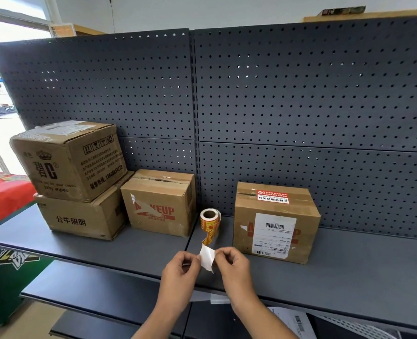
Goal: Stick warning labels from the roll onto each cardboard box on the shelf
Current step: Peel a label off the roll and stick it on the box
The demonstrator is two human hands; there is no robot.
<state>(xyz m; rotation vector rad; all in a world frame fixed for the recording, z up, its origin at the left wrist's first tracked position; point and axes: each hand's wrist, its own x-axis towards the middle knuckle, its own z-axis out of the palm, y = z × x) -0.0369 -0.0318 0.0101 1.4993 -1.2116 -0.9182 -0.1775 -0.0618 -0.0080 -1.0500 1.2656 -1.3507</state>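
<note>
A roll of yellow-red warning labels point(210, 218) stands on the dark shelf point(349, 265) between two boxes, its strip trailing forward. My left hand point(180, 272) and my right hand point(232, 265) both pinch the strip's white end point(207, 258) above the shelf's front edge. A box with a shipping label and a red sticker on top point(276, 221) sits right of the roll. A "MAKEUP" box point(159, 203) sits to the left. Further left, a baby-wipes box point(68, 159) is stacked on a wider box point(82, 218).
A grey pegboard back panel point(276, 94) rises behind the shelf. Lower shelves point(99, 289) lie below, with papers point(293, 321) at bottom right. A red and green display point(2, 216) stands at the left, beside a bright window.
</note>
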